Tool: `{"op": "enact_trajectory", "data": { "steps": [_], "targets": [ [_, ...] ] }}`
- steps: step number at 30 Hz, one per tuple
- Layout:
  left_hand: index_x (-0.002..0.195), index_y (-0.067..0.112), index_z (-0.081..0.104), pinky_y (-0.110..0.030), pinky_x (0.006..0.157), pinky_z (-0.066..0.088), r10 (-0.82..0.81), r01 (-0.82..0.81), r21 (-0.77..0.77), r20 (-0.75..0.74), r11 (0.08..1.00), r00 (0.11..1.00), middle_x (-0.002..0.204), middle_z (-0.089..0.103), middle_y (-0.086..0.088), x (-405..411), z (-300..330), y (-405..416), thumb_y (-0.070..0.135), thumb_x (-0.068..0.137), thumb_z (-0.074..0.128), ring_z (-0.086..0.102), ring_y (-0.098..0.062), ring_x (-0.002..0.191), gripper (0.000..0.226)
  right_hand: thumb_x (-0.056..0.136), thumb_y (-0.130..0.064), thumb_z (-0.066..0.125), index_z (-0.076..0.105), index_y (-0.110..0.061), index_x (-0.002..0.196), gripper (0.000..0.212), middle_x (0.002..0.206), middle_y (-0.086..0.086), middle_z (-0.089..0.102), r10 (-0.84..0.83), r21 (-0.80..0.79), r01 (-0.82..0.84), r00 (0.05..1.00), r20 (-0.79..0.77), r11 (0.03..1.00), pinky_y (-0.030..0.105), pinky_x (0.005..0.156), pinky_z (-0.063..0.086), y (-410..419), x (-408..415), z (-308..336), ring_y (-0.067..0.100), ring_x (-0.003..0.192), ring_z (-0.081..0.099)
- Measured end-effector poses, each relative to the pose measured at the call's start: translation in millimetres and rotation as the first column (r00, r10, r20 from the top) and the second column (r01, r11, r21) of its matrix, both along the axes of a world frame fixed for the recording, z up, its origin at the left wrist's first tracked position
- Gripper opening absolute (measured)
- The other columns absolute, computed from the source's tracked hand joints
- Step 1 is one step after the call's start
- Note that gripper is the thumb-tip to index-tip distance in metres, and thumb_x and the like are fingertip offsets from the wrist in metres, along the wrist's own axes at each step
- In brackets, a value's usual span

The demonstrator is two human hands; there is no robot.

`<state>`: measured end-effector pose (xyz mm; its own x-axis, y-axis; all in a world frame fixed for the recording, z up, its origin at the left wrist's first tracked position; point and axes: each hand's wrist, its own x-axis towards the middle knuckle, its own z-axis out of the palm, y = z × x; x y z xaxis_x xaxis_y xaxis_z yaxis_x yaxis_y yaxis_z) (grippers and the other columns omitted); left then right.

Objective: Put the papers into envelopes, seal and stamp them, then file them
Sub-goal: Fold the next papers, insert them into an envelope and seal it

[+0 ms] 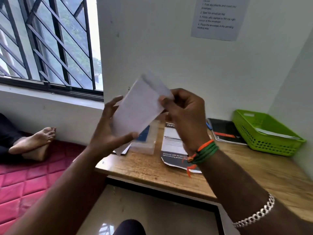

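Note:
I hold a white envelope tilted in the air above the wooden desk. My left hand supports its lower end, thumb pressed under the bottom edge and fingers spread behind it. My right hand pinches its upper right edge between thumb and fingers. The envelope is motion-blurred, and its flap end points up toward the wall. A green plastic basket at the desk's far right holds a white envelope.
On the desk lie a clear plastic box with a blue item, a printed black-and-white sheet and a black notebook. An instruction sheet hangs on the wall. A person's bare feet rest on a red mattress at left.

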<state>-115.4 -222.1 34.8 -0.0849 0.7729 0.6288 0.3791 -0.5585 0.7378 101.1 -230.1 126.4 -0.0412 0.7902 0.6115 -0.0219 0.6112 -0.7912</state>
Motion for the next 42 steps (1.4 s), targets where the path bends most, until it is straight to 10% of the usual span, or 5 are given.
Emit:
{"op": "enact_trajectory", "data": {
  "steps": [6, 11, 16, 24, 42],
  "targets": [
    [0.149, 0.036, 0.032, -0.044, 0.103, 0.041, 0.473, -0.397, 0.259, -0.457, 0.881, 0.753, 0.138, 0.051, 0.005, 82.5, 34.4, 38.7, 0.067, 0.052, 0.084, 0.052, -0.025, 0.12, 0.114, 0.087, -0.009, 0.072, 0.071, -0.012, 0.098, 0.011, 0.075, -0.002, 0.07, -0.118, -0.21, 0.069, 0.966, -0.231, 0.975, 0.029, 0.059, 0.054, 49.9, 56.1, -23.2, 0.016, 0.066, 0.064],
    [0.148, 0.038, 0.03, -0.047, 0.112, 0.029, 0.356, -0.325, 0.196, -0.747, 0.925, 0.562, 0.127, 0.048, 0.004, 119.0, 15.4, 94.8, 0.056, 0.056, 0.081, 0.046, -0.026, 0.119, 0.106, 0.071, -0.018, 0.088, 0.053, -0.023, 0.128, 0.067, 0.097, -0.004, 0.072, -0.264, -0.215, 0.283, 0.958, 0.113, 0.935, 0.036, 0.07, 0.06, 106.9, 108.0, -78.0, 0.014, 0.082, 0.071],
    [0.151, 0.039, 0.021, -0.052, 0.121, 0.014, 0.255, -0.319, 0.119, -0.867, 0.94, 0.428, 0.14, 0.044, 0.004, 133.6, -2.2, 135.7, 0.044, 0.064, 0.083, 0.038, -0.027, 0.134, 0.107, 0.084, 0.002, 0.072, 0.066, -0.013, 0.108, 0.029, 0.081, -0.001, 0.072, -0.17, -0.335, 0.216, 0.972, 0.159, 0.917, 0.024, 0.054, 0.049, 148.9, 138.3, -87.7, 0.006, 0.062, 0.064],
    [0.157, 0.042, 0.007, -0.064, 0.122, -0.003, 0.048, -0.269, -0.098, -0.871, 0.958, 0.488, 0.15, 0.038, 0.001, 141.0, -12.7, 174.6, 0.066, 0.055, 0.075, 0.032, -0.034, 0.144, 0.125, 0.097, -0.005, 0.056, 0.071, -0.019, 0.109, 0.024, 0.086, 0.0, 0.066, -0.178, -0.55, 0.161, 0.984, 0.024, 0.819, 0.024, 0.058, 0.054, 175.9, 148.6, -100.6, 0.013, 0.077, 0.058],
    [0.148, 0.043, 0.038, -0.038, 0.111, 0.029, 0.073, -0.089, 0.018, -0.751, 0.996, 0.656, 0.139, 0.048, 0.011, 148.8, -25.4, 171.0, 0.087, 0.05, 0.074, 0.041, -0.017, 0.127, 0.114, 0.093, -0.029, 0.069, 0.075, -0.018, 0.096, 0.013, 0.08, 0.0, 0.073, -0.101, -0.611, 0.067, 0.995, -0.021, 0.789, 0.031, 0.063, 0.053, 180.1, 154.0, -110.2, 0.015, 0.075, 0.065]
  ]
}}
